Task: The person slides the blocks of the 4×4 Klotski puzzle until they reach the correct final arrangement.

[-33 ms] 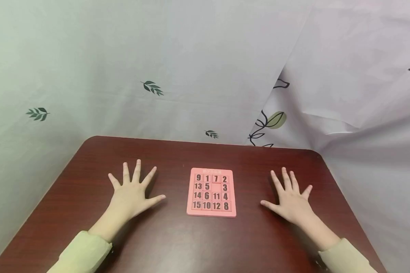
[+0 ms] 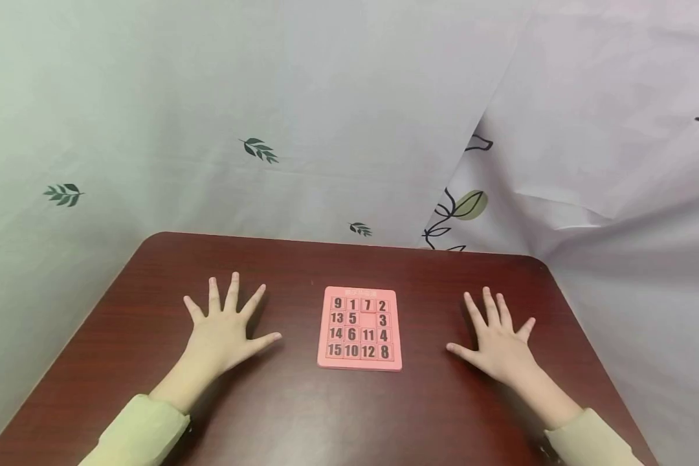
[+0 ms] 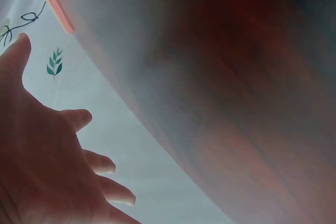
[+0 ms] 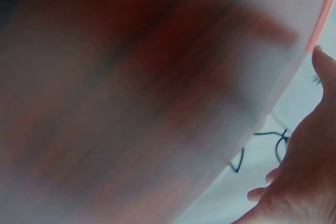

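Observation:
A pink sliding number puzzle [image 2: 359, 362] lies flat at the middle of the table, its numbers facing up. Black numbers mark its square tiles, with 9, 1, 7, 2 along the top row. One bare slot shows in the second row, between 5 and 3. To the puzzle's left, my left hand [image 2: 218, 336] has its fingers spread and holds nothing. My right hand [image 2: 501, 349] is likewise spread on the other side, apart from the puzzle. Both wrist views catch only the puzzle's pink edge [image 3: 55, 3], near the thumb in each.
The dark reddish-brown table [image 2: 326, 414] has rounded far corners. Behind and beside it hangs a pale curtain [image 2: 326, 129] printed with leaves, wrinkled at the right. Light green sleeves [image 2: 140, 430] cover both forearms.
My right hand has shifted very slightly to the right. The left hand and the puzzle look the same.

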Available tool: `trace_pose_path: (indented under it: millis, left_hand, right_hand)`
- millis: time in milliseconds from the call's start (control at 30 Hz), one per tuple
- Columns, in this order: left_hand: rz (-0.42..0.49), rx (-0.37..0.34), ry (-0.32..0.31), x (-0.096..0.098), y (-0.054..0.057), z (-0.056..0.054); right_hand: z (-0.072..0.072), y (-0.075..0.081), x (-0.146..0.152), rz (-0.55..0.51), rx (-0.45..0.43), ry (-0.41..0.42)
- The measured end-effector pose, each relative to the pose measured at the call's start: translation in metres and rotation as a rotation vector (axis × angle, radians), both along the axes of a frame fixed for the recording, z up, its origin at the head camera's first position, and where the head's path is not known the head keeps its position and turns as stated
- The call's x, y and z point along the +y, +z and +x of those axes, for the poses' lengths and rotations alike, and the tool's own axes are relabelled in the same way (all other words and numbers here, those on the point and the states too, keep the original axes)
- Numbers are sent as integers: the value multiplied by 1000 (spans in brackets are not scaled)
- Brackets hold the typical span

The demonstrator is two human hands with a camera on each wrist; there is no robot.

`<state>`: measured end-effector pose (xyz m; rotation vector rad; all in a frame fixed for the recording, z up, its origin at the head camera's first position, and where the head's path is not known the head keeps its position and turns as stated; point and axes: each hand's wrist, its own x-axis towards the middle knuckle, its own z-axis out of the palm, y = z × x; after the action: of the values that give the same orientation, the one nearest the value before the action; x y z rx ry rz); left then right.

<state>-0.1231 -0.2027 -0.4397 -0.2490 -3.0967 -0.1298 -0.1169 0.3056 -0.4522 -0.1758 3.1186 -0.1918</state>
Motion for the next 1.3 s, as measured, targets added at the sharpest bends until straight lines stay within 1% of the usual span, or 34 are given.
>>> trace_pose_path:
  millis: [267, 533, 700, 1033, 1300]
  left_hand:
    - [-1, -3, -22, 1, -6, -3]
    - [13, 0, -37, 2, -5, -3]
    - [9, 14, -57, 3, -7, -4]
    - [1, 47, -118, 7, -9, -7]
    - [-8, 57, -191, 21, -13, -10]
  right_hand:
    - [1, -1, 8, -2, -2, -9]
    - [2, 0, 7, 12, -15, -14]
    - [1, -1, 6, 7, -34, -16]
    - [-4, -1, -8, -7, -16, 38]
    - [-10, -4, -20, -11, 4, 81]
